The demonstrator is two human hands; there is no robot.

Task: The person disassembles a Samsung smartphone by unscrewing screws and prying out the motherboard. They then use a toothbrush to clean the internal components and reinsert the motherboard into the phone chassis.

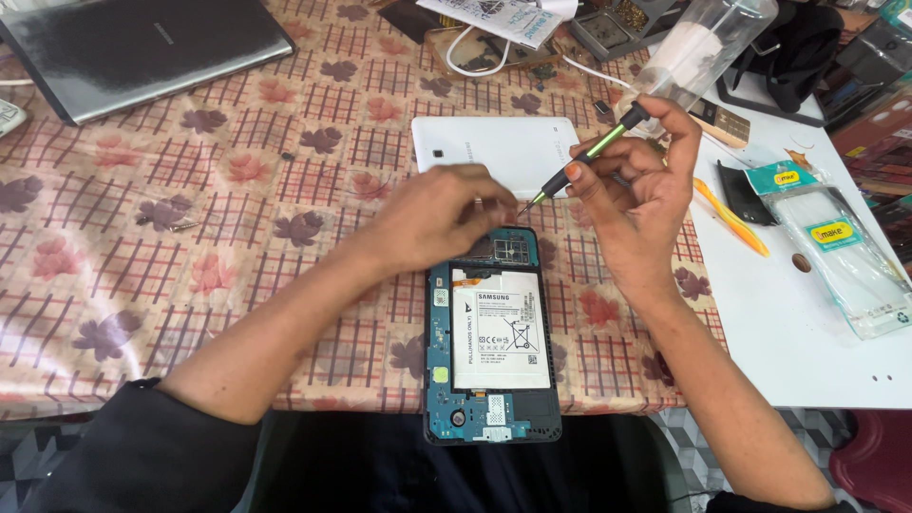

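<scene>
Tablet: opened tablet [492,337] is laid back-off on the counter [237,190], long axis running away from the body, top end under both hands.
Screwdriver: green-and-black screwdriver [581,160] is slanted down-left, tip met at the tablet's top edge.
Right hand: right hand [632,195], grip closed around the screwdriver shaft.
Left hand: left hand [437,217], fingers curled together, pressed at the tablet's top edge; nothing seen to be held.
Behind: white back cover [484,147] is lying just beyond.

Under my fingers: one opened tablet [492,342] with one white battery [501,328]. One screwdriver [581,159] in my right fingers. One white back cover [499,152] just beyond. One laptop [142,47] far left. Two clear packets [836,247] right, one orange pry tool [730,217].
</scene>
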